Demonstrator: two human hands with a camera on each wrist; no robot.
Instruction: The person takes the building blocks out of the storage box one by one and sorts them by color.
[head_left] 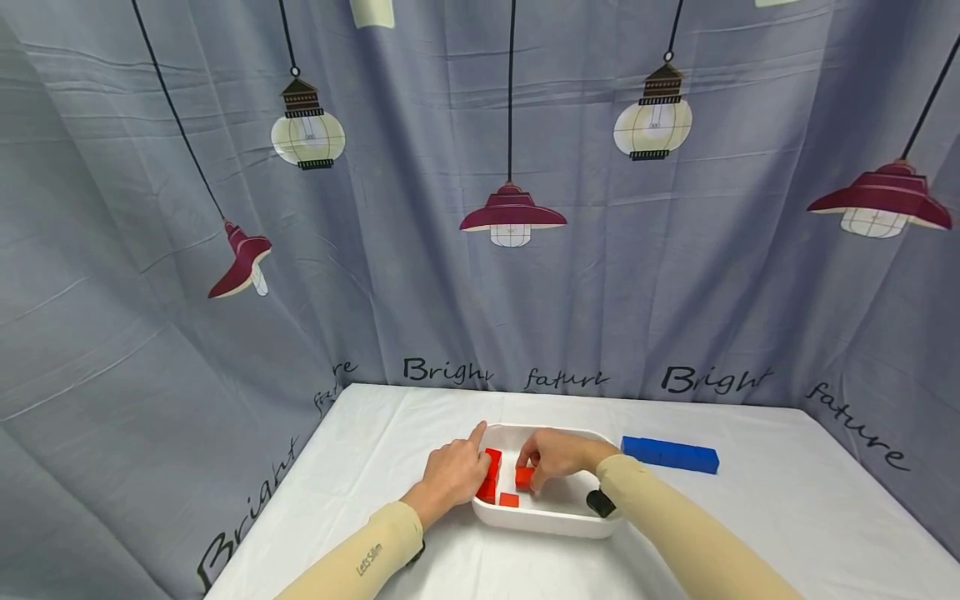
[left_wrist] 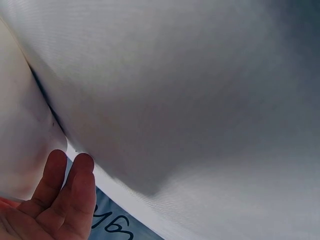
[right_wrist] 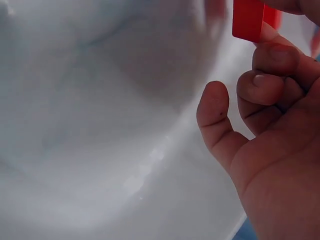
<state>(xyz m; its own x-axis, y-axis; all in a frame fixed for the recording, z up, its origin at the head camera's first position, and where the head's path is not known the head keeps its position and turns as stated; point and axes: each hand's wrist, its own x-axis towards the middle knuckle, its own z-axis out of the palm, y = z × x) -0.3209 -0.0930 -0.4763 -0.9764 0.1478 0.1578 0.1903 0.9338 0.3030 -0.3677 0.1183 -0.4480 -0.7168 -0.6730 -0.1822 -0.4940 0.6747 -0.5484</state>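
My right hand (head_left: 558,452) is inside a white tub (head_left: 543,522) and pinches a red block (head_left: 524,478) between thumb and fingers. In the right wrist view the held block (right_wrist: 247,20) shows at the top, with the other fingers loosely bent below. My left hand (head_left: 456,469) lies at the tub's left rim, its index finger stretched along it and its thumb by a row of red blocks (head_left: 487,489). The left wrist view shows two fingers (left_wrist: 82,200) extended beside the tub wall. Another red block (head_left: 509,500) rests on the tub's floor near the front.
A row of joined-looking blue blocks (head_left: 670,454) lies on the white tabletop (head_left: 787,508), right of the tub. A dark band (head_left: 600,502) sits at the right wrist. Behind the table hangs a grey-blue curtain (head_left: 420,275) printed with lamps.
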